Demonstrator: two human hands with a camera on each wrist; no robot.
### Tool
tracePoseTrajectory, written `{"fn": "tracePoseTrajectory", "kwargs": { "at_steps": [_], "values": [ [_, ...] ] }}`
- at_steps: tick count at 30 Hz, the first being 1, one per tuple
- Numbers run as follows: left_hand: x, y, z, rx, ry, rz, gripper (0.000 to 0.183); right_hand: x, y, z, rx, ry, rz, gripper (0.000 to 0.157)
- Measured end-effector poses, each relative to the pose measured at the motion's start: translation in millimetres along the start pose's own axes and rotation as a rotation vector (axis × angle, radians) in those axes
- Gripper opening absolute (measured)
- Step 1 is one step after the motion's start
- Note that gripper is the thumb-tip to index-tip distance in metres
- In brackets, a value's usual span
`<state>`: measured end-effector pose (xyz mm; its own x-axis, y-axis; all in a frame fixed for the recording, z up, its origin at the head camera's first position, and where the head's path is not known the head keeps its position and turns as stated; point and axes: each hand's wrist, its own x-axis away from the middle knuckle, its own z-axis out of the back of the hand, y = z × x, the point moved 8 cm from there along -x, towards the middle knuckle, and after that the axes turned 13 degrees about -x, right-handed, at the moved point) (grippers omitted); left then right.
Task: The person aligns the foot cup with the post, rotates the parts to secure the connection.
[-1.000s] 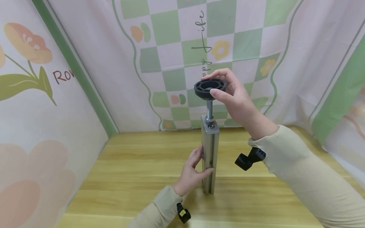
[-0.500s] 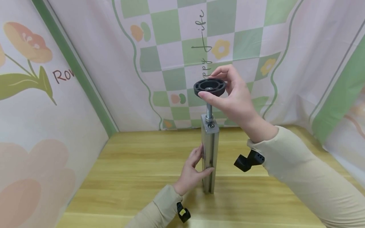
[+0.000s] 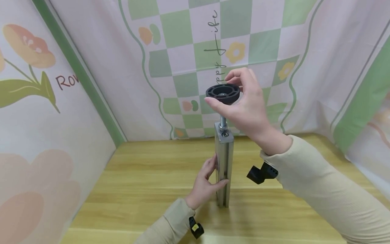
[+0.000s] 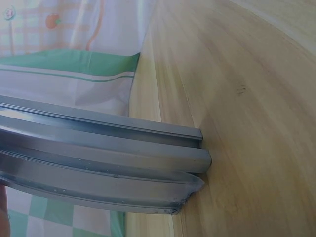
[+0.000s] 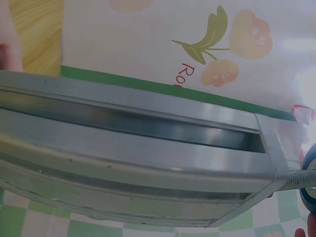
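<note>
An aluminium profile stands upright on the table, its lower end against the wood in the left wrist view. A metal plate with a screw caps its top. From it rises a threaded rod bearing a round black levelling foot. My left hand grips the profile low down, thumb on the near side. Up at the foot, my right hand holds the rim, with the thumb along its near edge and the fingers behind. The right wrist view shows the profile's grooves and the rod.
The wooden table reaches back to a checked green and white curtain. A flowered panel stands at the left. Black camera mounts sit on the right cuff and the left cuff.
My right hand has turned about the foot: its thumb has moved left along the near rim, and the wrist has shifted slightly left. The left hand and the profile stay put.
</note>
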<state>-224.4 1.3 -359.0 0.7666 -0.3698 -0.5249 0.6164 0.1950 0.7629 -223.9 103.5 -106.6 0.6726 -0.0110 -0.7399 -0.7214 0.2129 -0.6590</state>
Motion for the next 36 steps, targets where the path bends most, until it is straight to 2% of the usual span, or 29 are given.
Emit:
{"fn": "tracePoseTrajectory", "kwargs": {
  "at_steps": [6,9,12,17,20,23,26,31,36],
  "values": [
    [-0.1,-1.5,0.1,0.02,-0.005,0.032,0.083,0.5,0.2,-1.2,-0.007,-0.005,0.026,0.05],
    [0.2,-1.6,-0.3,0.02,-0.003,0.024,0.083,2.1,4.9,-1.1,-0.081,-0.046,0.009,0.049],
    [0.6,-1.1,-0.4,0.009,0.004,0.005,0.082,2.9,11.9,-2.6,-0.258,-0.113,-0.024,0.044],
    [0.7,-1.3,-0.1,0.008,0.008,0.007,0.081,-1.8,28.2,-8.2,-0.705,-0.193,-0.093,0.037],
    [0.6,-1.9,-0.4,0.014,0.003,0.022,0.082,-3.2,37.2,-14.3,-0.934,-0.281,-0.144,0.035],
    [0.9,-1.7,-0.5,0.012,0.0,0.029,0.082,-0.6,42.6,-19.5,-1.101,-0.379,-0.199,0.037],
    [1.6,-1.3,-0.6,0.005,-0.003,0.031,0.082,2.0,43.4,-22.1,-1.227,-0.427,-0.229,0.038],
    [1.4,-1.4,0.2,0.005,0.0,0.034,0.081,2.7,36.1,-27.0,-1.357,-0.487,-0.228,0.044],
    [0.4,-0.4,0.6,0.001,0.002,0.032,0.082,4.4,33.8,-31.3,-1.465,-0.529,-0.276,0.048]
  ]
}}
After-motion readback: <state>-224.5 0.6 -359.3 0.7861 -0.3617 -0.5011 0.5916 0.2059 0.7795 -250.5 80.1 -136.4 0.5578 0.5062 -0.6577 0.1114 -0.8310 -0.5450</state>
